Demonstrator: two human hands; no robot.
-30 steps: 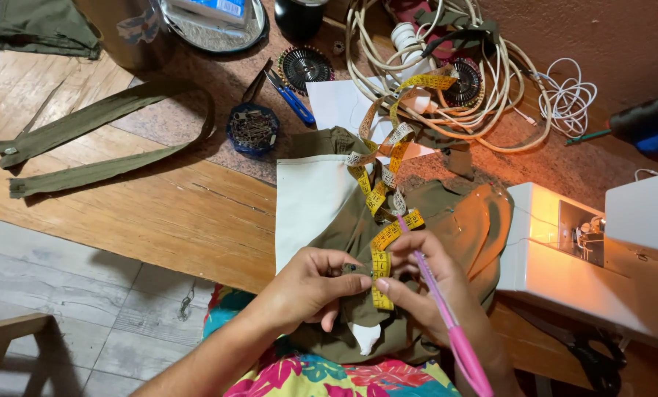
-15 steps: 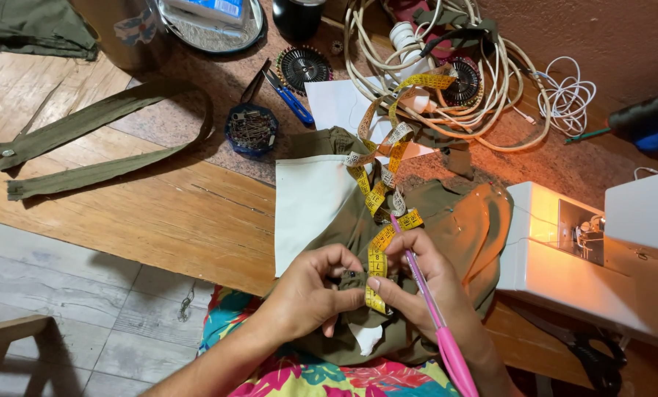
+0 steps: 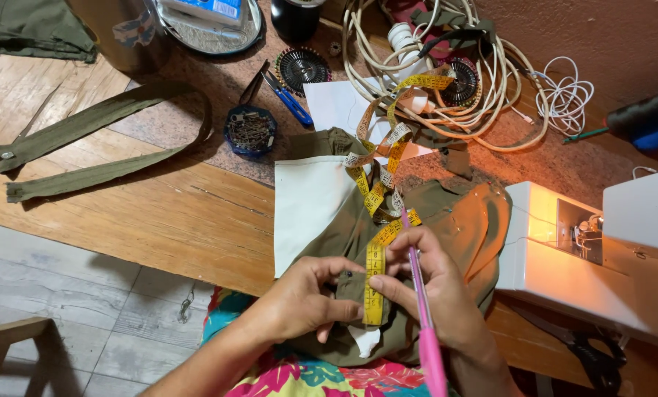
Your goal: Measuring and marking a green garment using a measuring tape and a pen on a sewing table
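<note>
A yellow tape (image 3: 374, 283) lies flat down the olive garment (image 3: 446, 220) at lower centre of the frame, over the worktop (image 3: 160, 213) edge. The left hand (image 3: 307, 298) has its fingers pinched together on the cloth and the tape's left edge. The right hand (image 3: 435, 287) presses the tape with its fingertips and has its fingers clamped on a pink pen (image 3: 423, 323).

In the upper middle, a blue hexagonal box (image 3: 249, 132) holds pins. At the top, a round metal tray (image 3: 211, 26) carries a blue-and-white flat package (image 3: 215, 7). At right stands a white sewing machine (image 3: 601, 250).
</note>
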